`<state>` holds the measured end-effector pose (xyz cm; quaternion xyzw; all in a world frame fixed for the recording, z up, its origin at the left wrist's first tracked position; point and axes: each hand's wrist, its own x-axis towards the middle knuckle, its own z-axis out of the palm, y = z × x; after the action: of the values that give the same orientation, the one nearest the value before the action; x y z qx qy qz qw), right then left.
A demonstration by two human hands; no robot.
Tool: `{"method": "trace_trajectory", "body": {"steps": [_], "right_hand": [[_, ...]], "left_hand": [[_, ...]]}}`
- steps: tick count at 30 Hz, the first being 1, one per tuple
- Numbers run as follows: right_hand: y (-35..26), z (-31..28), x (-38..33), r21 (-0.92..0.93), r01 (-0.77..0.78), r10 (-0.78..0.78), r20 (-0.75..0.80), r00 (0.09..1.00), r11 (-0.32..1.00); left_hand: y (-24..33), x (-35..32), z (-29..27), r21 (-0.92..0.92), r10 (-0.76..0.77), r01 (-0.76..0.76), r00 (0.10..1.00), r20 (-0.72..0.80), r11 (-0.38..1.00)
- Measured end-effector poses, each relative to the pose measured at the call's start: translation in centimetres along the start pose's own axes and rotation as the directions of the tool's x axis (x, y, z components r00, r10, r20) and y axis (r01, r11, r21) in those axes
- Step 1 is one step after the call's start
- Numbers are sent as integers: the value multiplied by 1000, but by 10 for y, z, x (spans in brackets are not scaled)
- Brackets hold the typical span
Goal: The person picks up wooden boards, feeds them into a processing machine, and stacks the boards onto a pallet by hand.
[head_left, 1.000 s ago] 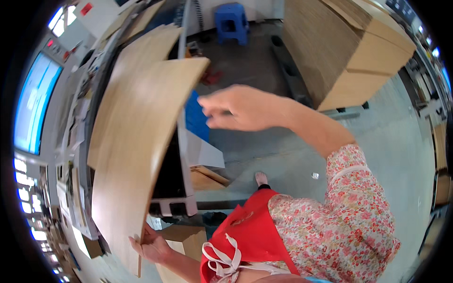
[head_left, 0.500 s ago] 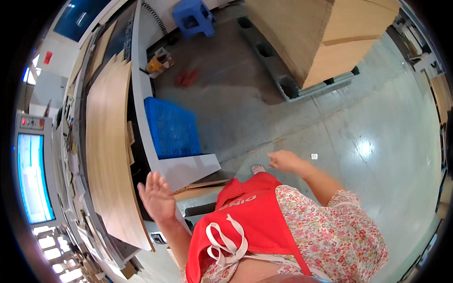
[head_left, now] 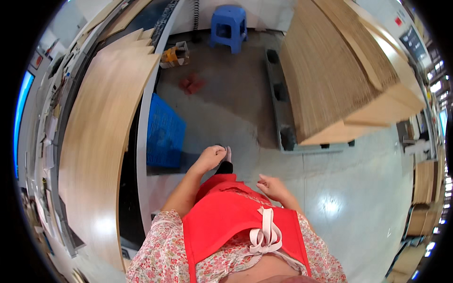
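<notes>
Pale wood-grain boards (head_left: 99, 132) are laid lengthwise on the desk (head_left: 142, 165) at the person's left, their far ends staggered and untouched by either grip. The left grip (head_left: 211, 157) is held above the floor (head_left: 339, 174), in front of a red apron (head_left: 222, 212), its fingers curled together with nothing seen in them. The right grip (head_left: 274, 187) is held near the apron's other side, loosely bent; whether its fingers are together or apart cannot be told. On the floor just beside the desk, a blue slatted crate (head_left: 164, 132) is seen (its contents cannot be made out). Farther off, something yellow-orange (head_left: 171, 55) is shown at a small carton (head_left: 184, 50), whether inside it or on its side being unclear; blurred reddish items (head_left: 191, 84) are spread near it. A blue stool (head_left: 229, 23) is set near the wall (head_left: 266, 16). To the right, a tall stack of brown panels (head_left: 325, 70) is borne by a grey pallet (head_left: 281, 113), its side pierced by dark openings.
</notes>
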<state>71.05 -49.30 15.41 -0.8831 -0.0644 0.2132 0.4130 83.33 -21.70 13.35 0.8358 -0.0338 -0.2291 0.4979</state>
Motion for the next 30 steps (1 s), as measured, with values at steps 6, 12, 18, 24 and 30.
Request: {"method": "trace_trajectory", "body": {"steps": [6,12,18,24,30], "right_hand": [[-23,-79,150,-142,86,-64,156,986,986],[-4,-151,234,-129,69,-48,157,986,989],[68,-223,297,-62,-51,44,-110,993,997],[200,-283,395,71,-377,373,53,926,924],[167,-407,548,-148,-162,191,210,959,976]], "left_hand": [[26,136,-38,-74,12,-22,991,-137,997],[98,236,-98,-68,131,-155,952,-278,986],[166,352,-131,-102,208,-237,950,-234,966],[217,487,-180,-48,243,-295,860,-449,954],[273,568,-292,548,570,-231,564,-598,804]]}}
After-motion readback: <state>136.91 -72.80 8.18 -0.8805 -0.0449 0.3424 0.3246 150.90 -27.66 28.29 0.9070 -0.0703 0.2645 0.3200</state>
